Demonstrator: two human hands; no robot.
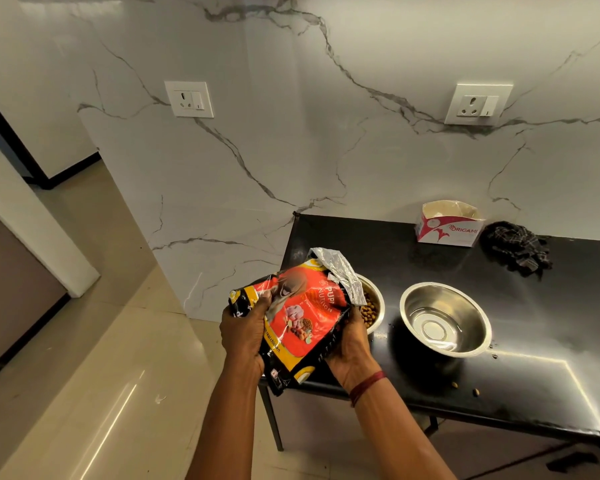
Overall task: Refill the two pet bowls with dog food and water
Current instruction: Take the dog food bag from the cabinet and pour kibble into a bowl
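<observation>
Head view, pouring stage. I hold 1 red, yellow and black foil dog-food bag [293, 323] in both hands above the near-left corner of the glossy black table [534, 344]. My left hand [245, 332] clasps the bag's closed lower end; my right hand [352, 341] grips its right edge just below the torn, silver-lined mouth. The bag's long axis runs from lower left to upper right, and the mouth tilts over the left steel bowl [373, 308], which lies directly beyond my right hand, the nearer hand to both bowls. Brown kibble [368, 311] already shows inside this bowl, though the bag hides most of it, so I cannot judge how full it is. The right steel bowl [445, 318] stands just beside it, apart from the bag, and appears to hold no food; whether it contains water I cannot tell. Count: 2 bowls, 1 bag, 2 hands, 1 white-and-red cardboard box [447, 223], 1 dark checked cloth [515, 247], at least 2 stray kibbles [454, 385] near the table's front edge.
</observation>
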